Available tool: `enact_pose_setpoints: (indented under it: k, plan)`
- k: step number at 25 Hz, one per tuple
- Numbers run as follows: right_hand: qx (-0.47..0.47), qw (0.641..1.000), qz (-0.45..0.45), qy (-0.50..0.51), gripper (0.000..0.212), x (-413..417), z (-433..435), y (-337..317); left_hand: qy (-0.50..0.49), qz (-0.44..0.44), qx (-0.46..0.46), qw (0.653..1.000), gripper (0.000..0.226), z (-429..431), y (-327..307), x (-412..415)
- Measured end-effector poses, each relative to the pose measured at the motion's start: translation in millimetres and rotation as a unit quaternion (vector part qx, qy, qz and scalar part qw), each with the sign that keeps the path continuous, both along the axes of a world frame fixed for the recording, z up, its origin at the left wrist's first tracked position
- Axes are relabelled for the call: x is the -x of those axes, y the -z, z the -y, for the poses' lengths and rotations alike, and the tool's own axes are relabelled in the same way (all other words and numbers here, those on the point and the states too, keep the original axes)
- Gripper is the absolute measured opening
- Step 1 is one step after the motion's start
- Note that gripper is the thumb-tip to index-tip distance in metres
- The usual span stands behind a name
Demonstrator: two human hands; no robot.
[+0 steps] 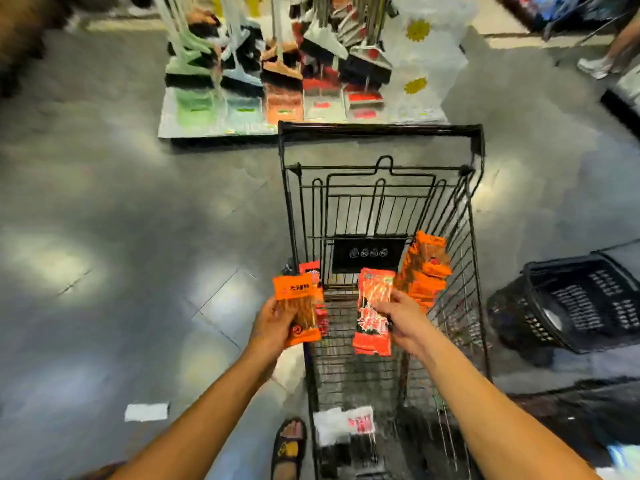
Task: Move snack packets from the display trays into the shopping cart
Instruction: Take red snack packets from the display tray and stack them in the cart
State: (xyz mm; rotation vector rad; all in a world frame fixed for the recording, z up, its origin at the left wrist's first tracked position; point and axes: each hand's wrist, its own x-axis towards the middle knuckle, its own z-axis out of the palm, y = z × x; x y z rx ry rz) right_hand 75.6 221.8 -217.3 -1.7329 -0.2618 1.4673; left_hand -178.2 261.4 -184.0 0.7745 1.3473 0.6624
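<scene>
Grey polished floor (121,220) spreads round us, with a display of brooms and dustpans (277,74) on the far side and a black plastic basket (581,303) off to the right. Between them stands the shopping cart (381,128), its wire basket opening straight ahead of us. Our right hand (403,317) hangs over that basket, fingers curled round a stack of red snack packets (374,317) whose long axis runs near to far; we judge it need only let go. Our left hand (273,323) sits just outside the cart's left wall, thumb and fingers clasping orange snack packets (298,313) that straddle that wall, so we judge they must travel right before release. A heap of orange packets (424,268) leans against the cart's right wall.
</scene>
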Motion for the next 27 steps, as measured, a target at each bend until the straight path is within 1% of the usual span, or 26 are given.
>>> enact_pose_setpoints:
  k: [1,2,3,5,7,8,12,14,15,16,17,18,19,20,21,23,25,27]
  plan:
    - [0.008,1.0,0.003,-0.009,0.064,-1,-18,28,-0.011,-0.001,0.002,1.0,0.018,-6,5,1]
    - [0.013,1.0,-0.004,-0.027,0.073,-5,-36,70,-0.019,-0.004,0.005,1.0,0.021,-11,13,1]
    - [0.028,0.998,-0.008,-0.053,0.077,-4,-52,98,-0.024,-0.007,0.008,1.0,0.023,-15,17,1]
    - [0.049,0.995,-0.022,-0.081,0.074,8,-85,138,-0.035,-0.007,0.014,0.999,0.024,-22,26,-1]
    - [0.055,0.994,-0.005,-0.099,0.067,29,-114,135,-0.048,0.002,0.022,0.999,0.024,-24,33,-1]
    - [0.054,0.993,0.009,-0.107,0.063,40,-128,123,-0.055,0.009,0.028,0.998,0.023,-25,37,-2]
    - [0.045,0.991,0.039,-0.118,0.039,63,-173,142,-0.079,0.035,0.047,0.995,0.024,-27,47,1]
    - [0.059,0.989,0.041,-0.128,0.041,67,-187,166,-0.082,0.037,0.055,0.994,0.025,-26,50,2]
    - [0.073,0.987,0.052,-0.135,0.045,66,-191,192,-0.078,0.036,0.056,0.995,0.025,-26,51,3]
    - [0.09,0.98,0.092,-0.153,0.047,69,-193,200,-0.072,0.035,0.054,0.995,0.026,-26,52,4]
    - [0.105,0.963,0.163,-0.187,0.047,72,-192,196,-0.067,0.031,0.053,0.996,0.028,-26,53,4]
    - [0.116,0.929,0.258,-0.24,0.046,76,-187,182,-0.065,0.028,0.052,0.996,0.029,-26,53,4]
    - [0.126,0.883,0.344,-0.293,0.045,78,-184,176,-0.065,0.022,0.054,0.996,0.03,-26,53,4]
    - [0.134,0.862,0.373,-0.315,0.047,80,-182,171,-0.064,0.018,0.055,0.996,0.031,-26,52,3]
    - [0.137,0.869,0.355,-0.318,0.049,78,-183,170,-0.065,0.015,0.055,0.996,0.031,-26,52,2]
    - [0.126,0.893,0.296,-0.316,0.058,74,-183,169,-0.074,0.015,0.054,0.996,0.029,-27,53,1]
    - [0.088,0.913,0.264,-0.299,0.064,65,-176,155,-0.081,0.012,0.051,0.995,0.027,-30,49,-3]
    - [0.031,0.93,0.265,-0.251,0.056,54,-166,132,-0.08,0.011,0.039,0.996,0.025,-34,42,-8]
